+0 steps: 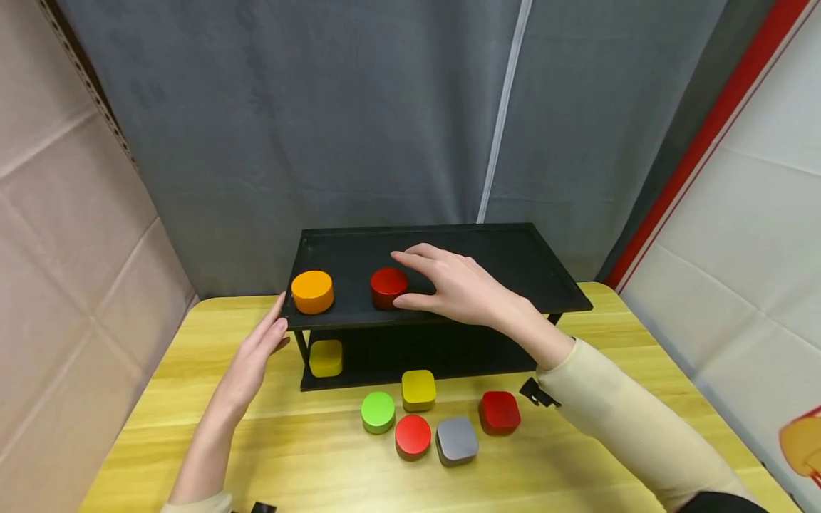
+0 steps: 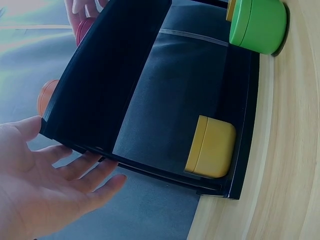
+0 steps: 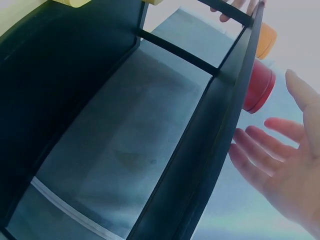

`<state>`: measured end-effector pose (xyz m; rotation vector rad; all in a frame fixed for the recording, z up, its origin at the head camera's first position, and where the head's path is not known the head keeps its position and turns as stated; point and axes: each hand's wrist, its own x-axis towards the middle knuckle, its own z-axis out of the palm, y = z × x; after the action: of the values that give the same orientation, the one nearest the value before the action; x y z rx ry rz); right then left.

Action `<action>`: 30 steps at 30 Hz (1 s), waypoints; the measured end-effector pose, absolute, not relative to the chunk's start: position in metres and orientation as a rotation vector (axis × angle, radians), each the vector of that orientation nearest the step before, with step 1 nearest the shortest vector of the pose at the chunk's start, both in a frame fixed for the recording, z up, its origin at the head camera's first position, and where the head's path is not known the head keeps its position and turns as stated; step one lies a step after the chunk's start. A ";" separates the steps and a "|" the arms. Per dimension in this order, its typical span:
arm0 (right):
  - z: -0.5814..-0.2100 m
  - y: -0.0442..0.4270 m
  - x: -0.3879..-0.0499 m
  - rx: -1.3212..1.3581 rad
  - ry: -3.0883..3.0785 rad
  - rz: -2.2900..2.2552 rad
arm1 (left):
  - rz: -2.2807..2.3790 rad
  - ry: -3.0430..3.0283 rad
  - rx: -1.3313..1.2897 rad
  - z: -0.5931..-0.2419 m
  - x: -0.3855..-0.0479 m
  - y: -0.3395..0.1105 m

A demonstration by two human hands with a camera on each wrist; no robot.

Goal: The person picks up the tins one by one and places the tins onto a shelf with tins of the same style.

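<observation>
A black two-tier shelf [image 1: 487, 260] stands on the wooden table. On its top tier, a dark red round box [image 1: 385, 285] sits to the right of an orange round box [image 1: 312, 291]. My right hand [image 1: 458, 288] is spread beside the red box, thumb and fingers apart; the right wrist view shows a gap between them and the box. With fairly straight fingers, my left hand [image 1: 250, 360] touches the shelf's left front corner. Below, a yellow rounded-square box [image 1: 326, 358] rests at the left end of the lower tier.
In front of the shelf lie a green round box [image 1: 378, 412], a yellow square box [image 1: 418, 390], a red round box [image 1: 412, 437], a grey square box [image 1: 457, 441] and a red square box [image 1: 499, 412]. A grey curtain [image 1: 321, 142] hangs behind.
</observation>
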<state>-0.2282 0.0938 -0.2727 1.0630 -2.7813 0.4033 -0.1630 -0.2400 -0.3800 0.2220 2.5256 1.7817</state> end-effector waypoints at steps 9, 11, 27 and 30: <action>-0.275 0.107 -0.204 1.078 -2.673 0.416 | 1.782 2.527 0.218 -0.378 -0.160 -0.244; -0.276 0.108 -0.201 1.091 -2.640 0.408 | 1.788 2.531 0.224 -0.377 -0.160 -0.244; -0.296 0.123 -0.165 1.194 -2.305 0.436 | 1.805 2.532 0.234 -0.379 -0.158 -0.243; -0.300 0.123 -0.159 1.205 -2.283 0.443 | 1.805 2.532 0.234 -0.378 -0.158 -0.244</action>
<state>-0.1586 0.1231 -0.3001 1.2051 -2.2830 0.4426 -0.1580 -0.2437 -0.3778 0.2339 2.5324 1.8052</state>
